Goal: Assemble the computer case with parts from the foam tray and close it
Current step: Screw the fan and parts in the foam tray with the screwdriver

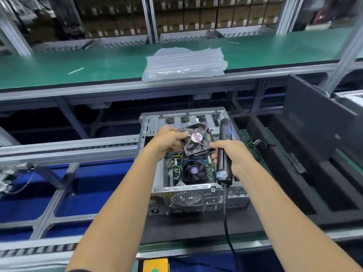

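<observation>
A long green tabletop (110,63) runs across the far side, carrying one stack of clear plastic air-cushion bags (185,63). Below it, to the right, lies a black foam tray (306,173) with deep rectangular pockets, and a dark flat panel (314,122) stands tilted against its far edge. Just left of the tray sits one open grey metal computer case (188,195), its perforated rear face toward the viewer and its green motherboard exposed, with one black round cooler fan bearing a purple hub (194,170) mounted on the board.

Above the open case, one square black case fan with a pink-and-white hub label (197,141) is held tilted between both hands. The left hand (170,139) grips the fan's left edge, fingers curled round the frame and thumb on top. The right hand (230,154) is clenched round one black cylindrical electric screwdriver (224,152), which points up and away, its cord hanging down over the case's rear face; the fingertips (214,144) of this hand also touch the fan's right corner. Thin coloured wires (186,130) leave the fan's upper left corner.
</observation>
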`<state>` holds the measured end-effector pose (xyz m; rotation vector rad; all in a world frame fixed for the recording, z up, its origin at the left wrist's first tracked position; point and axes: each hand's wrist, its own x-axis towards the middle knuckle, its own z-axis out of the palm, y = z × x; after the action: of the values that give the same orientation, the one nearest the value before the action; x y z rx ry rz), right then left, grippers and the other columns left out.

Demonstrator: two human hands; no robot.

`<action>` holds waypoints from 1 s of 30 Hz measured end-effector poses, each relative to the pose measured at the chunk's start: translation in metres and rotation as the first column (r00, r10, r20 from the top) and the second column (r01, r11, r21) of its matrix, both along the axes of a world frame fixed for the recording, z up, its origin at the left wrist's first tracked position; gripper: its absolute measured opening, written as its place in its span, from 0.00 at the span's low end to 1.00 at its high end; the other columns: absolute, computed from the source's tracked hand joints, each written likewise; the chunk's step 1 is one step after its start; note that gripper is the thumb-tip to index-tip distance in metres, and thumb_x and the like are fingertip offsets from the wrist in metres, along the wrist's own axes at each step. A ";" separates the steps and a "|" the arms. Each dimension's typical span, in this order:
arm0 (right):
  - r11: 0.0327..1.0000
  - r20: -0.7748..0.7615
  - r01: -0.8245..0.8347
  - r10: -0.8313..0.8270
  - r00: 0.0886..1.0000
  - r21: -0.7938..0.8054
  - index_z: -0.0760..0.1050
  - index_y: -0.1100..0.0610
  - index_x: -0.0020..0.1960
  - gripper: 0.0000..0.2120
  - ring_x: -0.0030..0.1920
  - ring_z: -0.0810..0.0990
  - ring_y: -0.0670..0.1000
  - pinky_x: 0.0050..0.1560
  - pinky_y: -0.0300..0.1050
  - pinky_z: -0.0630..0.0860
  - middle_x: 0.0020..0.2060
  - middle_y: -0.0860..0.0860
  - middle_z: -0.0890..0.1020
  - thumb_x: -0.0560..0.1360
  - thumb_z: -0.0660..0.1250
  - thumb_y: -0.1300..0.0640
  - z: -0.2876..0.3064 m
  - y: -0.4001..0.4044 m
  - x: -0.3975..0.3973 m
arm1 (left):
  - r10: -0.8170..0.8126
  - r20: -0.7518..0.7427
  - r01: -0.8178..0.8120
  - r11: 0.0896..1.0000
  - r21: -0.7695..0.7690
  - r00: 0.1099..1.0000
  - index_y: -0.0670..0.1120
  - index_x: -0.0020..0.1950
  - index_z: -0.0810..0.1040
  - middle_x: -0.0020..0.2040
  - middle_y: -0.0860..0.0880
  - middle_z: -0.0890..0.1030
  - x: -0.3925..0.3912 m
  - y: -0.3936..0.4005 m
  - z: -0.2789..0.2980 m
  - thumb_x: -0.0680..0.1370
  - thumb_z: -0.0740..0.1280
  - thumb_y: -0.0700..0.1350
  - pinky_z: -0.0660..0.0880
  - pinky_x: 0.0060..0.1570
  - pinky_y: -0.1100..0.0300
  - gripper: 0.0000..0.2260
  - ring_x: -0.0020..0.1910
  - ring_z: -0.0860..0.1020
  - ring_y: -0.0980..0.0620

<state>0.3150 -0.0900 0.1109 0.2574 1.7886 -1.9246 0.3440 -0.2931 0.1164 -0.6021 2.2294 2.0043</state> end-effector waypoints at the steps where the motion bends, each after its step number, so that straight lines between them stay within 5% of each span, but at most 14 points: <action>1: 0.999 0.002 -0.028 0.028 1.000 0.017 0.78 0.67 0.52 0.13 0.25 0.79 0.51 0.28 0.43 0.77 0.26 0.55 0.80 0.70 0.74 0.65 -0.001 0.000 0.000 | 0.012 -0.016 -0.012 1.000 0.003 1.000 0.43 0.44 0.73 0.29 0.53 0.79 -0.001 0.000 -0.002 0.77 0.69 0.44 0.67 0.29 0.61 0.07 0.21 0.70 0.58; 5: 0.988 -0.038 -0.132 0.135 0.990 0.078 0.77 0.66 0.48 0.09 0.26 0.78 0.53 0.28 0.44 0.76 0.31 0.56 0.81 0.71 0.74 0.66 -0.003 0.001 0.003 | 0.026 -0.103 -0.042 0.988 -0.151 0.994 0.43 0.52 0.73 0.44 0.49 0.80 -0.003 0.000 0.000 0.76 0.70 0.43 0.71 0.32 0.64 0.09 0.33 0.78 0.57; 11: 0.981 -0.120 -0.120 0.138 0.983 0.152 0.77 0.66 0.48 0.07 0.24 0.78 0.51 0.26 0.42 0.76 0.41 0.60 0.85 0.72 0.72 0.66 0.004 0.016 -0.015 | -0.225 -0.069 0.183 0.908 -0.377 0.972 0.51 0.44 0.80 0.36 0.54 0.81 0.003 0.001 0.005 0.66 0.78 0.46 0.73 0.35 0.67 0.10 0.35 0.80 0.57; 16: 0.941 -0.111 -0.216 0.251 0.962 0.259 0.77 0.66 0.52 0.10 0.25 0.78 0.51 0.30 0.43 0.78 0.43 0.61 0.86 0.72 0.72 0.65 0.003 0.024 -0.027 | -0.421 0.073 0.394 0.757 -0.521 0.904 0.50 0.46 0.81 0.41 0.52 0.78 0.004 0.021 -0.010 0.65 0.79 0.47 0.73 0.41 0.63 0.13 0.38 0.76 0.55; 21: 0.902 -0.048 -0.316 0.344 0.938 0.295 0.70 0.67 0.61 0.19 0.24 0.78 0.51 0.27 0.41 0.76 0.39 0.60 0.86 0.73 0.71 0.65 -0.007 0.023 -0.027 | -0.551 0.238 0.587 0.636 -0.500 0.800 0.46 0.44 0.82 0.36 0.51 0.76 0.006 0.026 -0.014 0.67 0.77 0.48 0.71 0.39 0.59 0.11 0.34 0.74 0.54; 30: 0.851 0.024 -0.430 0.444 0.896 0.300 0.76 0.65 0.50 0.08 0.25 0.78 0.51 0.26 0.42 0.76 0.37 0.60 0.85 0.72 0.72 0.64 -0.022 0.019 -0.030 | -0.588 0.254 0.638 0.668 -0.382 0.768 0.44 0.47 0.82 0.38 0.52 0.79 0.013 0.030 -0.021 0.70 0.76 0.49 0.71 0.40 0.63 0.12 0.36 0.74 0.55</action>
<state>0.2848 -0.0712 0.0884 -0.0963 1.9619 -1.3508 0.3570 -0.2633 0.0959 0.0542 2.3884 1.1004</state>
